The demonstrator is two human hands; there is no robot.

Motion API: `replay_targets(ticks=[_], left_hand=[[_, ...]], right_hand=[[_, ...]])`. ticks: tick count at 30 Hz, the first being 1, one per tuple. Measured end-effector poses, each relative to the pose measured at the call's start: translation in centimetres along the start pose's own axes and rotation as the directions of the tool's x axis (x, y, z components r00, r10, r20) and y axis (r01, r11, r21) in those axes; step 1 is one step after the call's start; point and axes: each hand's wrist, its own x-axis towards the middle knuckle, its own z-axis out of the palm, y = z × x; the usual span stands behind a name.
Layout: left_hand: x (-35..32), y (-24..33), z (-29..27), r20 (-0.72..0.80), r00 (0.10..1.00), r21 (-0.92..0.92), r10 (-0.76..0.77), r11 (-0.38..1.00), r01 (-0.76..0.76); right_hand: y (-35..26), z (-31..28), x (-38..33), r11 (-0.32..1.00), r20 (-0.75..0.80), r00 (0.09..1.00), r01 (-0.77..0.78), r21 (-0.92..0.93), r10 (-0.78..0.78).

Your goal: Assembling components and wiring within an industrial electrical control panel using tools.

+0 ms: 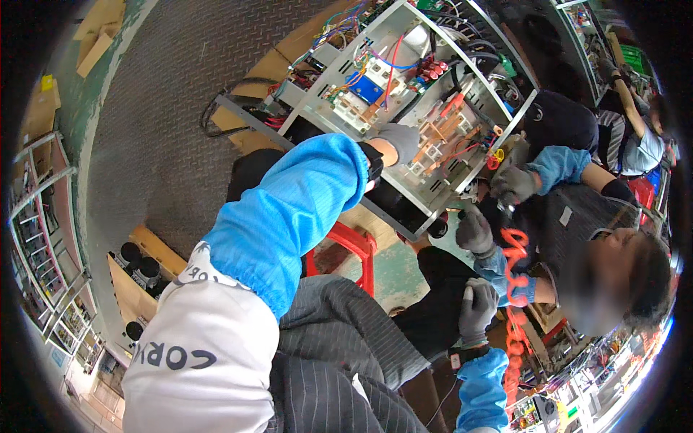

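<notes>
Head view: a patterned metal floor (pixel 180 94) fills the upper left. On it, over brown cardboard (pixel 271 65), lies a big open metal case (pixel 422 189), slanted in the upper middle and packed with wires and copper-coloured strips. A co-worker (pixel 570 216) in dark clothes leans in at its right side. An orange coiled cord (pixel 512 317) hangs between the co-worker and the person, and part of a red stool (pixel 368 267) shows below the case.

The person's two hands, in grey gloves, are well apart. The left hand (pixel 398 141) reaches over the case's near edge, covering part of the inside; its fingertips are hard to make out, so I cannot tell whether it grips anything. The right hand (pixel 476 310) is beside the cord with its fingers bent, and whether it holds something is unclear. Both co-worker's hands (pixel 516 184) are near the case's right corner.

Smallest are a blue block (pixel 366 88) among the wires and a yellow ring (pixel 498 154) at the right corner.
</notes>
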Motion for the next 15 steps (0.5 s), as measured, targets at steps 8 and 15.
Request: replay_targets(ticks=[8,15], left_hand=[[-1.3,1.7,-2.1,0.008,1.0,0.073,0.016,0.997,-0.016],[-1.1,0.9,-1.5,0.003,1.0,-0.034,-0.023,0.999,0.023]], right_hand=[[-3.2,0.6,6.9,0.972,-0.121,0.992,0.008,0.237,0.022],[-3.7,8.3,16.9,0.815,0.094,0.97,-0.24,0.527,0.225]])
